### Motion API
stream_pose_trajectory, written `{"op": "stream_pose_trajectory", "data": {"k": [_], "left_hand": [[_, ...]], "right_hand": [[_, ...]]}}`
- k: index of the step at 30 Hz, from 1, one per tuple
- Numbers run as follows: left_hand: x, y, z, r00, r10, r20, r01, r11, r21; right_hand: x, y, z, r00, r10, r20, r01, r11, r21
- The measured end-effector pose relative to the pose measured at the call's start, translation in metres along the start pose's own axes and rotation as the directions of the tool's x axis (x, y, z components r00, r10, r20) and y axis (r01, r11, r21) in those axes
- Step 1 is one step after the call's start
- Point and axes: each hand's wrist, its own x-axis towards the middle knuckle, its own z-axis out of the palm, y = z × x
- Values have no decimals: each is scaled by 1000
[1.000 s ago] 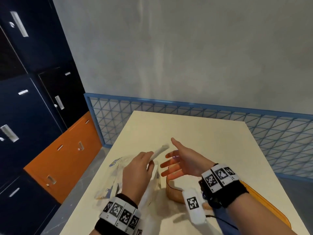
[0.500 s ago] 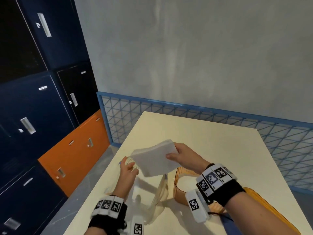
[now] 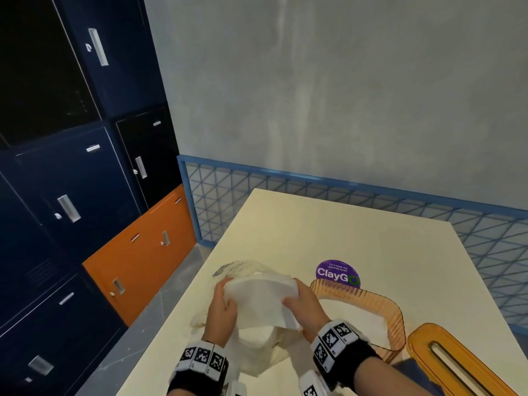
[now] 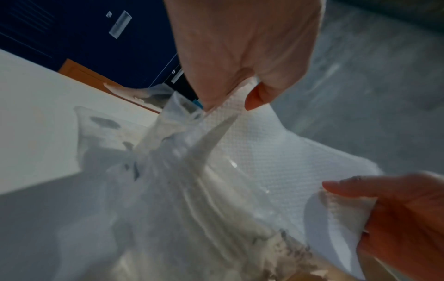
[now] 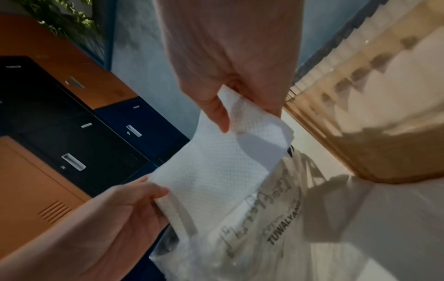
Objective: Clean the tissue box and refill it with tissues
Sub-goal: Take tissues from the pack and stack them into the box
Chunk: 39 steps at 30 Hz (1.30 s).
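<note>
Both hands hold one stack of white embossed paper tissues (image 3: 261,302) in the air above the bench (image 3: 357,238): the left hand (image 3: 221,308) pinches its left edge between thumb and fingers, and the right hand (image 3: 304,305) pinches the right edge the same way. Just under the stack lies a crumpled clear plastic wrapper with printed lettering (image 5: 269,228), open and partly slack on the bench. Just to the right stands the amber ribbed translucent tissue box (image 3: 391,312), open at the top, with something pale at its bottom that I cannot make out. Its amber slotted lid (image 3: 445,355) lies off the box, near the lower right edge. Judging by this, the refill is under way: the tissues are out of the wrapper, not yet in the box, and the lid is yet to go on. Whether the box is wiped clean cannot be told.
</note>
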Motion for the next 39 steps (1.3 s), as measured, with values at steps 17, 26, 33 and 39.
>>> {"op": "stream_pose_trajectory", "data": {"k": [17,26,33,39], "left_hand": [[-1,-2,7,967,104,-234,-117,992,-42],[-4,-7,8,986,37,-163,-37,999,3],[4,49,37,978,181,-108,-185,982,-34],[1,63,114,977,120,177,-131,990,52]], "right_hand": [[-11,-17,-5,988,-117,-103,119,993,19],[-8,0,-2,991,-68,-116,63,997,-52],[-23,-15,-57,967,-30,-255,55,994,91],[-46,24,-133,897,157,-414,-195,980,-51]]}}
